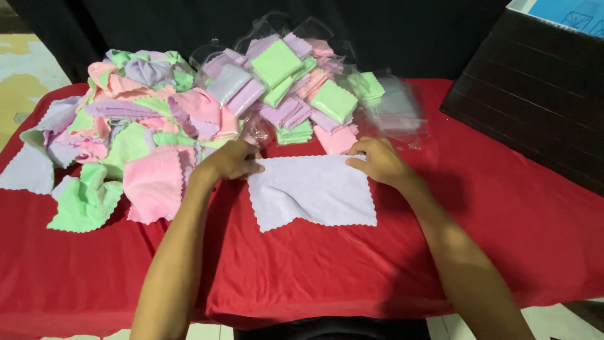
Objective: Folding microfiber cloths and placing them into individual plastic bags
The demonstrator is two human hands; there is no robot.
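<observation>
Left hand (pixel 229 160) and right hand (pixel 377 160) pinched the far corners of a lilac cloth (pixel 311 192) flat on the red table (pixel 327 264); folding looked underway; next, corners need matching evenly

hands: 2, left hand (pixel 229 160) + right hand (pixel 377 160), both pinching top corners of the flat cloth
flat lilac cloth (pixel 313 191): 1, spread on the table
loose cloth heap (pixel 132 132): 1 pile, pink/green/lilac mixed, too tangled to count, approx. dozens
folded bagged cloths (pixel 296 82): 1 pile; green ones showing approx. 5, lilac + pink several, exact no. can't tell
empty clear bags (pixel 396 107): a few, overlapping, can't count
red tablecloth (pixel 491 239): 1
dark panel (pixel 535 94): 1, at right
</observation>
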